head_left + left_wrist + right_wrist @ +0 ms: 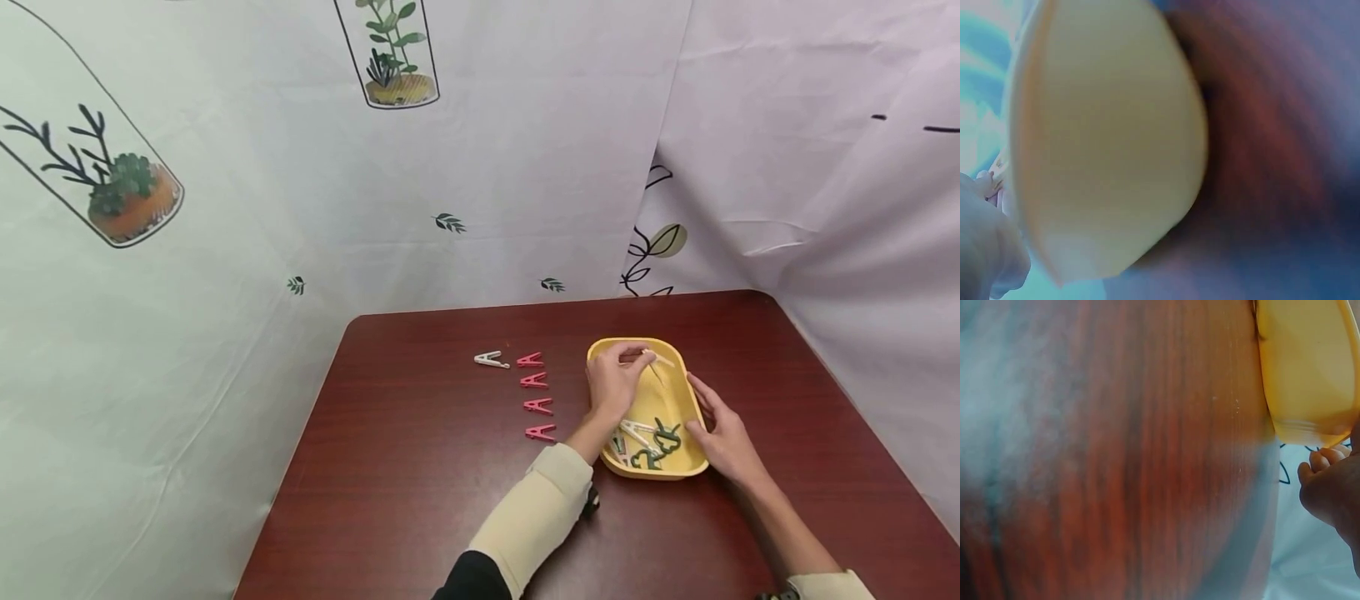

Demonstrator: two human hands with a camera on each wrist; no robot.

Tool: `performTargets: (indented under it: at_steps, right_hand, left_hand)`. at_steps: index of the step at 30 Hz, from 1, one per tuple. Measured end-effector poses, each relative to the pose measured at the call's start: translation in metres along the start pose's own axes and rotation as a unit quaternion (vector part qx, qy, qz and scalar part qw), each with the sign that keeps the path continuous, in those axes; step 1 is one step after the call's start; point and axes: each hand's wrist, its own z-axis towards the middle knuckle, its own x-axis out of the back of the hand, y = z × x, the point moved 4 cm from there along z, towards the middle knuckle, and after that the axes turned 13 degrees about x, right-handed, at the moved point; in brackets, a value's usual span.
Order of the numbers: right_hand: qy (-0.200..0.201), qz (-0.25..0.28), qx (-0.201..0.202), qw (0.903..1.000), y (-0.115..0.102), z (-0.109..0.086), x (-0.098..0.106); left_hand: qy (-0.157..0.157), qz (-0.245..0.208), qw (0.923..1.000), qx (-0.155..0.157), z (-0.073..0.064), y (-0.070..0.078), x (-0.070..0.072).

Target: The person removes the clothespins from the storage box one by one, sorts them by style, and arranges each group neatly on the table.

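A yellow tray (675,400) stands on the table with small clips inside. My left hand (613,387) reaches over its left rim and pinches a white clothespin (660,359) near the far end. My right hand (723,433) holds the tray's right side, thumb at the rim and fingers along the outer wall. White clothespins (636,427) and dark green wavy-shaped clips (666,437) lie in the tray's near end. In the left wrist view the tray wall (1110,137) hides most of the work, and the left hand (988,240) shows at the edge.
Left of the tray, several pink clothespins (537,406) lie in a column on the dark red table (420,467). One white clothespin (491,359) lies beside the farthest pink one. Printed cloth (487,167) hangs behind the table.
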Motion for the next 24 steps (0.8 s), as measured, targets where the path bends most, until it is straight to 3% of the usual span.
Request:
performTargets:
  at_steps: [7,16,24]
  right_hand:
    - [0.001,-0.001,-0.005,1.0000,-0.001,0.001,0.000]
    - [-0.002,-0.009,-0.016,0.9998,-0.002,-0.001,0.001]
    - [-0.001,-0.011,-0.009,0.9999,0.002,-0.001,0.001]
  left_hand:
    - [0.024,-0.023,0.9989,0.032,0.025,0.001,0.042]
    - [0.075,-0.028,0.9952,0.057,0.054,-0.020,0.098]
    - [0.099,-0.026,0.9891,0.106,0.064,-0.043,0.137]
